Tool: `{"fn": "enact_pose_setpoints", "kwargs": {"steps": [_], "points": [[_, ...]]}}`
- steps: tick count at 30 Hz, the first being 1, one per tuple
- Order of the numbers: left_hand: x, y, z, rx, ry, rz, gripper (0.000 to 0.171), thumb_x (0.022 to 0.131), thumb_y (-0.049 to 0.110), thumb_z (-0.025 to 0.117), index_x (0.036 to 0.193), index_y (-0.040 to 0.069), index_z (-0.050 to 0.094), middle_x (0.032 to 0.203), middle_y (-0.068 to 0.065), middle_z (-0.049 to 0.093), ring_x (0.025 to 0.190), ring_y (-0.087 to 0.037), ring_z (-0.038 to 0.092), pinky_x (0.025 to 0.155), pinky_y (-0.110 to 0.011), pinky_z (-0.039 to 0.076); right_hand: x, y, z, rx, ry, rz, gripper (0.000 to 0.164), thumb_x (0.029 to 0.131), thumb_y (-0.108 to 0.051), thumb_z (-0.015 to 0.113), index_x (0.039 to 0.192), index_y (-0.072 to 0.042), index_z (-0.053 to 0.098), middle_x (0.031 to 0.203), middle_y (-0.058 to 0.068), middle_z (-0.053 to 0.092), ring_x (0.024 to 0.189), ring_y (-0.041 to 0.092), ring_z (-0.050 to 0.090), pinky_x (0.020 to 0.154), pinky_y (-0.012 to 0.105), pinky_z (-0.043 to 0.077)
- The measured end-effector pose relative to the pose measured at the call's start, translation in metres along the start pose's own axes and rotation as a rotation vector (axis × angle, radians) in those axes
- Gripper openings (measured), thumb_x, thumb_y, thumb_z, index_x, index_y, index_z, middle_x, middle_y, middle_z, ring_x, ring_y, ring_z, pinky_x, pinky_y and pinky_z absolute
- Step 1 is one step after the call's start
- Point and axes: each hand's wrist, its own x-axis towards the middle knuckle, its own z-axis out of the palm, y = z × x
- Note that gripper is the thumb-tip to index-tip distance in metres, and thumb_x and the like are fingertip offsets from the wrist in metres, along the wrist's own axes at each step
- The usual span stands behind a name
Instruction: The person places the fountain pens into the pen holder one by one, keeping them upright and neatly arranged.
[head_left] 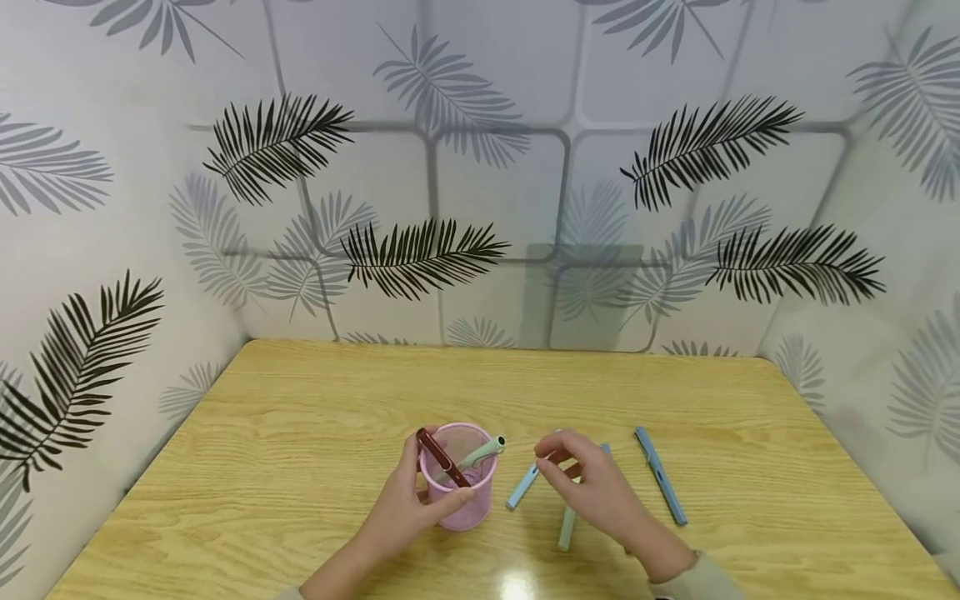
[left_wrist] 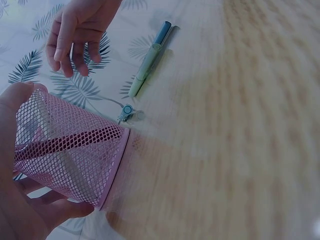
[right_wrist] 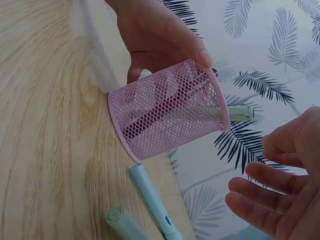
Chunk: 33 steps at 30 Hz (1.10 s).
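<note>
- Okay, pink mesh cup (head_left: pixel 463 510) — upright on wood table (head_left: pixel 330 400), maroon pen (head_left: pixel 442 457) and mint pen (head_left: pixel 480 453) leaning inside.
- Left hand (head_left: pixel 405 506) wraps cup's side, thumb by rim.
- Right hand (head_left: pixel 596 485) — fingers loosely bent, parted, near light-blue pen (head_left: pixel 522 488).

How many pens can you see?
At least 5: dark red pen and mint pen in the pink cup; light blue pen, green pen, dark blue pen on the table. Others may hide beneath the right hand.

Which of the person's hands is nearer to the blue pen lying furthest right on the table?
Right. The right hand is just left of the blue pen, not touching it; the left hand is farther left, holding the pink mesh pen cup.
</note>
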Motion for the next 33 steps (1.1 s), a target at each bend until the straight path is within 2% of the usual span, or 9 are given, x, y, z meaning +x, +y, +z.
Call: {"fn": "enact_pose_setpoints", "kwargs": {"steps": [6, 13, 16, 24, 28, 32, 33], "points": [[0.0, -0.003, 0.001, 0.003, 0.008, 0.007, 0.075, 0.079, 0.019, 0.076, 0.138, 0.008, 0.031, 0.13, -0.015, 0.046, 0.114, -0.032, 0.05, 0.079, -0.034, 0.053, -0.003, 0.004, -0.009, -0.018, -0.002, 0.034, 0.013, 0.089, -0.008, 0.063, 0.098, -0.016, 0.061, 0.096, -0.002, 0.062, 0.082, 0.011, 0.057, 0.063, 0.028, 0.051], [0.005, -0.03, 0.001, 0.033, 0.028, -0.009, 0.076, 0.077, 0.026, 0.078, 0.137, 0.02, 0.031, 0.129, -0.007, 0.047, 0.112, -0.024, 0.052, 0.078, -0.03, 0.053, -0.007, 0.011, -0.017, -0.052, 0.021, 0.065, 0.012, 0.089, -0.006, 0.063, 0.098, -0.014, 0.062, 0.096, 0.002, 0.063, 0.081, 0.011, 0.057, 0.061, 0.026, 0.051], [0.005, -0.035, 0.001, 0.036, 0.029, -0.001, 0.076, 0.077, 0.028, 0.078, 0.136, 0.022, 0.031, 0.128, -0.007, 0.048, 0.111, -0.024, 0.052, 0.077, -0.028, 0.053, -0.01, 0.013, -0.02, -0.069, 0.035, 0.08, 0.012, 0.089, -0.007, 0.063, 0.098, -0.014, 0.062, 0.095, 0.001, 0.063, 0.08, 0.011, 0.057, 0.06, 0.025, 0.05], [0.006, -0.033, 0.0, 0.049, 0.031, 0.011, 0.077, 0.077, 0.03, 0.078, 0.136, 0.021, 0.03, 0.128, -0.006, 0.048, 0.11, -0.023, 0.052, 0.077, -0.029, 0.053, -0.015, 0.021, -0.031, -0.112, 0.089, 0.104, 0.011, 0.088, -0.008, 0.064, 0.098, -0.014, 0.062, 0.093, -0.005, 0.063, 0.079, 0.009, 0.057, 0.06, 0.024, 0.05], [0.005, -0.028, 0.0, 0.042, 0.025, -0.002, 0.075, 0.077, 0.028, 0.077, 0.136, 0.021, 0.031, 0.128, -0.006, 0.048, 0.112, -0.025, 0.05, 0.077, -0.032, 0.053, -0.018, 0.024, -0.037, -0.134, 0.095, 0.135, 0.011, 0.088, -0.008, 0.064, 0.099, -0.012, 0.062, 0.093, -0.002, 0.063, 0.08, 0.012, 0.058, 0.06, 0.024, 0.05], [0.004, -0.029, 0.0, 0.025, 0.021, -0.014, 0.075, 0.078, 0.027, 0.077, 0.136, 0.02, 0.031, 0.129, -0.007, 0.046, 0.114, -0.027, 0.049, 0.077, -0.033, 0.053, -0.021, 0.026, -0.043, -0.161, 0.112, 0.158, 0.01, 0.089, -0.009, 0.063, 0.099, -0.011, 0.062, 0.093, 0.0, 0.063, 0.079, 0.012, 0.059, 0.06, 0.023, 0.05], [0.005, -0.034, 0.0, 0.022, 0.021, -0.012, 0.074, 0.078, 0.027, 0.077, 0.136, 0.022, 0.031, 0.129, -0.007, 0.046, 0.114, -0.027, 0.049, 0.076, -0.031, 0.053, -0.021, 0.027, -0.044, -0.167, 0.117, 0.162, 0.01, 0.089, -0.009, 0.063, 0.099, -0.011, 0.063, 0.093, -0.001, 0.063, 0.079, 0.012, 0.059, 0.06, 0.023, 0.05]]}}
